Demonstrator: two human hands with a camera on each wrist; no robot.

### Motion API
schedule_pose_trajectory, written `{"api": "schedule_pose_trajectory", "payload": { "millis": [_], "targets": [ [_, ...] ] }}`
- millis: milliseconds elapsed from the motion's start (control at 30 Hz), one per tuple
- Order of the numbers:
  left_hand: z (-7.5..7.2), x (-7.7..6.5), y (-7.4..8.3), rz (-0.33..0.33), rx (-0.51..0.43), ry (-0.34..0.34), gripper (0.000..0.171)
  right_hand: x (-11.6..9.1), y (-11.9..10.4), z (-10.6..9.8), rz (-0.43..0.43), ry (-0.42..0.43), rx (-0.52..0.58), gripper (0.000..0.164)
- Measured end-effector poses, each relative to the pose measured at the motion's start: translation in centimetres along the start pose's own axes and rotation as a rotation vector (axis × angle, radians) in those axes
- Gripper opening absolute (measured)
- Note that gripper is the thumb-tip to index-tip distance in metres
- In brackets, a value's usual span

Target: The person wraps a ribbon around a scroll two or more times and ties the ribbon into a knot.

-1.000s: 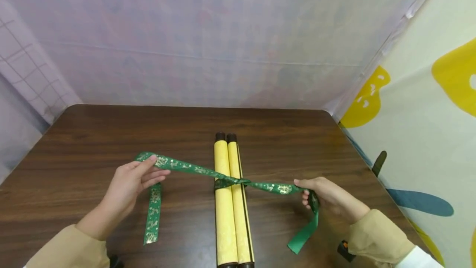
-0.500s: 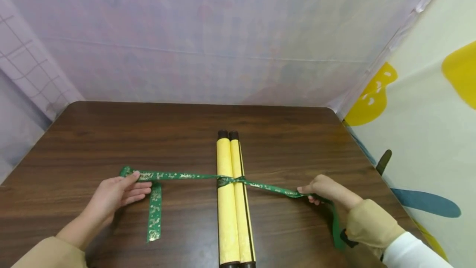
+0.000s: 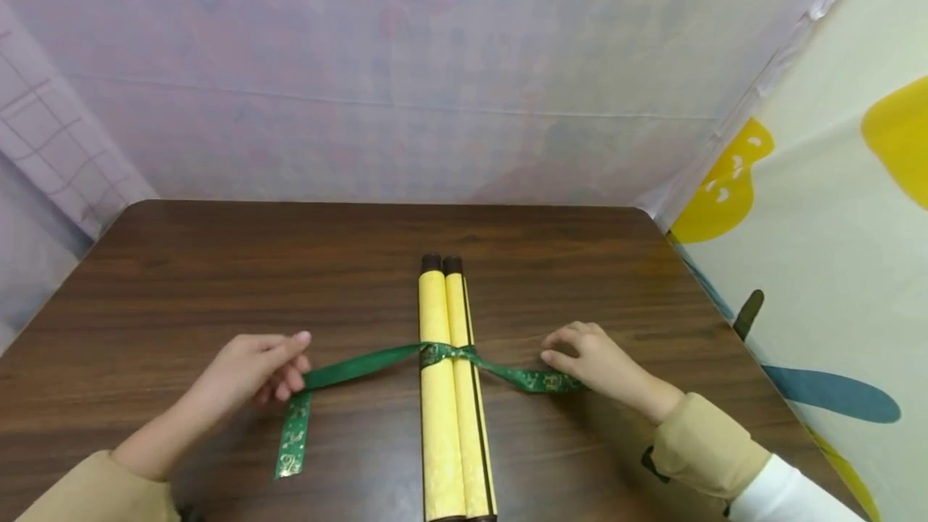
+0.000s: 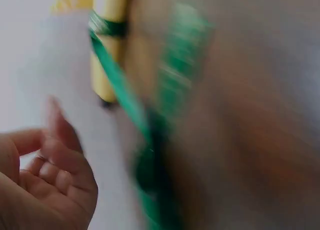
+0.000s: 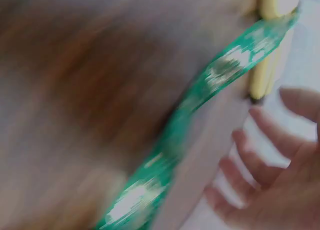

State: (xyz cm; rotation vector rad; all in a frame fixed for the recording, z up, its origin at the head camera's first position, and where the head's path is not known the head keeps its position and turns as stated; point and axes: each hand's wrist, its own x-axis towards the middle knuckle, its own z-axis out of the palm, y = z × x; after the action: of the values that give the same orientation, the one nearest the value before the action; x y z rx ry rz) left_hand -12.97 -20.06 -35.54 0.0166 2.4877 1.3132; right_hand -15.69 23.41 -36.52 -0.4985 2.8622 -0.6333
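Two yellow scrolls with dark brown ends lie side by side on the table. Around their middle runs a green ribbon with gold print, crossed over on top. Its left tail folds down toward me; the right tail droops and passes under the right hand. My left hand is by the left tail, fingers loosely curled; the left wrist view has it apart from the ribbon. Over the right tail is my right hand, with fingers relaxed and spread in the right wrist view, holding nothing.
The brown wood-grain table reaches back to a pale curtain. A patterned cloth hangs along the right side. Beside the right sleeve sits a small dark object, partly hidden.
Both hands held the ribbon tails stretched outward, then let go. The tails have slackened and dropped toward the table. Both hands have moved inward slightly.
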Motion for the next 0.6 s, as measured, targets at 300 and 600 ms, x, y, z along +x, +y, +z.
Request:
{"api": "schedule_pose_trajectory", "payload": {
  "millis": [300, 600],
  "targets": [
    [7.0, 2.8, 7.8, 0.355, 0.717, -0.018, 0.057, 2.3, -4.7, 2.7, -0.217, -0.051, -0.142, 0.033],
    [9.9, 4.4, 6.1, 0.599, 1.027, 0.050, 0.048, 3.2, -5.3, 3.9, -0.195, -0.039, -0.134, 0.018]
  ]
}}
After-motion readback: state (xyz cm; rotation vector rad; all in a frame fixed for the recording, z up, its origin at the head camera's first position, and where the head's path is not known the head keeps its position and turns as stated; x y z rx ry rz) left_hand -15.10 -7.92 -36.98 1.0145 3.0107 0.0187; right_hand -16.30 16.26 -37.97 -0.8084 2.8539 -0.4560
